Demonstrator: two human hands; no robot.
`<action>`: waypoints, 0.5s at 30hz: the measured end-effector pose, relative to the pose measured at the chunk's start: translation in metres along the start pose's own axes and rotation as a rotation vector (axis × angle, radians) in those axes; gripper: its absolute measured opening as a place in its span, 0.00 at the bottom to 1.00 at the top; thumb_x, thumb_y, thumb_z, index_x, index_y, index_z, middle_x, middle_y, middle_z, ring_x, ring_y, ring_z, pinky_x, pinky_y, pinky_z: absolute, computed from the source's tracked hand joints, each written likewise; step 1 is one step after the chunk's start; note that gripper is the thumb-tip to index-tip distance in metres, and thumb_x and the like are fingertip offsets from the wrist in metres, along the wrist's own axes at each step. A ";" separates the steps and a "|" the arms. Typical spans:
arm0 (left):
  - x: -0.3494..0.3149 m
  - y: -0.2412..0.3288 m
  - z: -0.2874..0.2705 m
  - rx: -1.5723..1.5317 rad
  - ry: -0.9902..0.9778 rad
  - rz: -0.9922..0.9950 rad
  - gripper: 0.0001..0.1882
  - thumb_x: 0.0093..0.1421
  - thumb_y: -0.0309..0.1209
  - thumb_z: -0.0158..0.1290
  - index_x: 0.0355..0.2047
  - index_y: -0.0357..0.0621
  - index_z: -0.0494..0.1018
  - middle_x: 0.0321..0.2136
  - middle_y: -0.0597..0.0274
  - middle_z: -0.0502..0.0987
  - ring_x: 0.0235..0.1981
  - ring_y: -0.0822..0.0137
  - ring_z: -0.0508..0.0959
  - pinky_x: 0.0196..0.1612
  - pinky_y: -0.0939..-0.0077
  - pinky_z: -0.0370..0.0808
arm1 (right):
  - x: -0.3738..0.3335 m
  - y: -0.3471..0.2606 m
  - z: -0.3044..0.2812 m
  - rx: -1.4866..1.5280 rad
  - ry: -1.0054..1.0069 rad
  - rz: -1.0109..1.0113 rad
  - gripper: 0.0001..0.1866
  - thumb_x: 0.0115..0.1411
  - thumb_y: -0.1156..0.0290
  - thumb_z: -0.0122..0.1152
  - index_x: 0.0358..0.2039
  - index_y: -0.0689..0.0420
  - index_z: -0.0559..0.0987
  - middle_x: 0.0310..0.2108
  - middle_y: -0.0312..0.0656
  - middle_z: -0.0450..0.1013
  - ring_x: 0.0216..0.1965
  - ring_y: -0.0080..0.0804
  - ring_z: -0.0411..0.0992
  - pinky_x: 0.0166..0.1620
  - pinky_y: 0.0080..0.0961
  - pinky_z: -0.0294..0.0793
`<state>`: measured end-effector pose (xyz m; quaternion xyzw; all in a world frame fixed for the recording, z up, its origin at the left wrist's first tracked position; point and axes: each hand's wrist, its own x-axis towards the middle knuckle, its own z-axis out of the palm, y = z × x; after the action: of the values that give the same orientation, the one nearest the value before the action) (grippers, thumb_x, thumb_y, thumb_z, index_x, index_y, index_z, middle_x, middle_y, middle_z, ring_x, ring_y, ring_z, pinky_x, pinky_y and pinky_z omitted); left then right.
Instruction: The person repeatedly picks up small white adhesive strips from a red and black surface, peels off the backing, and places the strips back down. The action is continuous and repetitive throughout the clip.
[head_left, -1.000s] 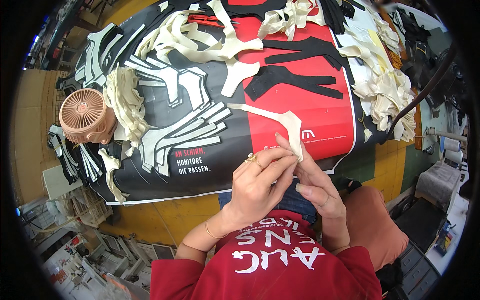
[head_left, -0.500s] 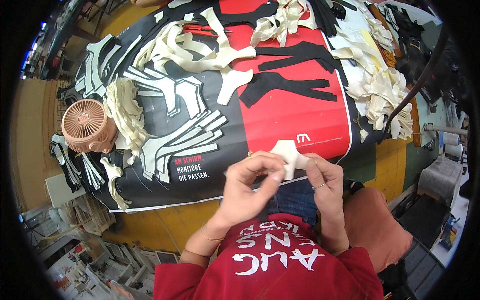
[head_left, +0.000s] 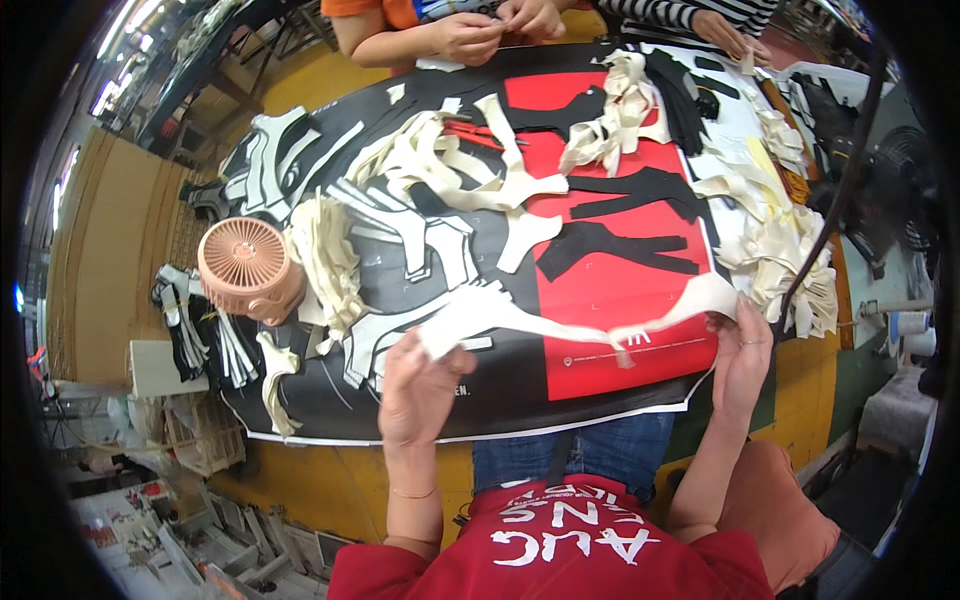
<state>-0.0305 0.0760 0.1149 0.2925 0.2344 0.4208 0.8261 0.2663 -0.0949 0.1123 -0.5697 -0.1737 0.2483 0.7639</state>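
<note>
Above the near edge of the table, a cream fabric piece is stretched out between my two hands. My left hand is closed on its broad left end. The wide right end is pinched in my right hand, which wears a ring. The middle of the piece is narrow and droops, with a small tail hanging down; whether it is one piece or two joined cannot be made out. Under it lie white cut pieces with black edges and the red part of the printed sheet. Two black cut pieces lie beyond.
A pink fan stands at the left beside a cream fabric stack. Red-handled scissors lie among cream strips. Another cream pile is at the right, near a dark cable. Across the table, two other people's hands work.
My hands have moved far apart, drawing the cream fabric out between them; before, they held it bunched together. The view has tilted up, bringing the people across the table into sight.
</note>
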 end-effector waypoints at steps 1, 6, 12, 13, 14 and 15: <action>-0.001 0.005 -0.007 -0.051 0.009 0.045 0.19 0.63 0.34 0.52 0.49 0.34 0.72 0.40 0.55 0.78 0.36 0.65 0.74 0.44 0.64 0.71 | 0.002 -0.001 0.000 0.016 0.013 0.014 0.13 0.70 0.69 0.51 0.45 0.66 0.78 0.40 0.44 0.77 0.37 0.28 0.74 0.43 0.28 0.72; 0.004 0.074 -0.051 -0.002 -0.030 0.379 0.11 0.67 0.35 0.48 0.40 0.44 0.77 0.46 0.57 0.80 0.45 0.65 0.77 0.48 0.64 0.73 | 0.000 0.001 0.005 -0.010 -0.036 -0.008 0.14 0.70 0.68 0.51 0.43 0.66 0.79 0.36 0.44 0.79 0.35 0.27 0.75 0.43 0.25 0.72; 0.037 0.096 -0.039 1.122 0.583 0.527 0.14 0.67 0.27 0.52 0.51 0.37 0.73 0.43 0.58 0.79 0.41 0.68 0.77 0.46 0.70 0.74 | -0.012 -0.002 0.013 -0.025 -0.048 0.055 0.13 0.70 0.70 0.52 0.40 0.68 0.80 0.33 0.40 0.78 0.35 0.21 0.73 0.42 0.20 0.71; 0.046 0.086 -0.030 1.380 0.533 0.519 0.19 0.65 0.25 0.55 0.55 0.36 0.70 0.44 0.54 0.79 0.41 0.65 0.77 0.45 0.69 0.74 | -0.015 -0.004 0.014 -0.056 -0.040 0.040 0.13 0.69 0.70 0.53 0.39 0.67 0.81 0.30 0.36 0.77 0.32 0.17 0.71 0.39 0.17 0.69; 0.049 0.071 -0.021 1.521 0.493 0.599 0.22 0.63 0.26 0.56 0.57 0.35 0.69 0.45 0.51 0.78 0.42 0.63 0.78 0.47 0.68 0.74 | -0.018 -0.007 0.016 -0.087 -0.034 0.028 0.12 0.69 0.71 0.54 0.37 0.67 0.81 0.27 0.32 0.76 0.30 0.13 0.69 0.37 0.15 0.67; 0.047 0.052 -0.010 1.622 0.474 0.648 0.25 0.62 0.26 0.58 0.58 0.35 0.68 0.46 0.49 0.78 0.43 0.61 0.78 0.48 0.67 0.74 | -0.022 -0.010 0.016 -0.163 -0.074 0.010 0.12 0.69 0.71 0.54 0.36 0.68 0.81 0.28 0.31 0.75 0.30 0.13 0.68 0.36 0.14 0.66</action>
<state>-0.0408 0.1429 0.1367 0.7422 0.5293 0.3874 0.1373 0.2411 -0.0973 0.1275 -0.6215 -0.2183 0.2581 0.7067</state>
